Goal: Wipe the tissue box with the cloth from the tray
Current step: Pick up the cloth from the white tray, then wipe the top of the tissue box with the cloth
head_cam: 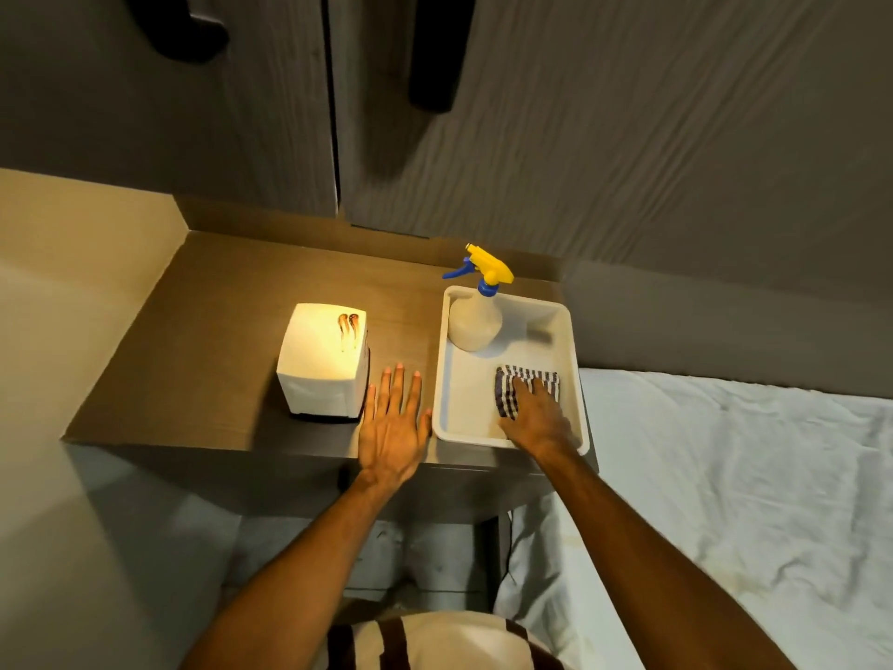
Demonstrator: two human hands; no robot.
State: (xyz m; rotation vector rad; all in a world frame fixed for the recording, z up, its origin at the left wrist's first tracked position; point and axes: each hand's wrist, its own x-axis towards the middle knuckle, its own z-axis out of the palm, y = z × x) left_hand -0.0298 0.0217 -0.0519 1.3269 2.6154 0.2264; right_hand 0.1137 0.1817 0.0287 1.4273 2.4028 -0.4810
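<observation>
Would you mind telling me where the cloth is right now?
The cloth lies in the white tray, near its right front corner, under the right hand, with the spray bottle behind it.

The right hand (534, 413) presses on the striped cloth (526, 386) in the white tray (459, 408); the left hand (394, 423) lies flat beside the tissue box (321, 362).

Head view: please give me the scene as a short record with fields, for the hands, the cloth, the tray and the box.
left hand: flat and open on the table, between tissue box and tray
right hand: inside the tray, fingers on the cloth
cloth: striped, folded, lying in the tray
tray: white, holds cloth and spray bottle
tissue box: white, upright, stained on top, not yet wiped
</observation>
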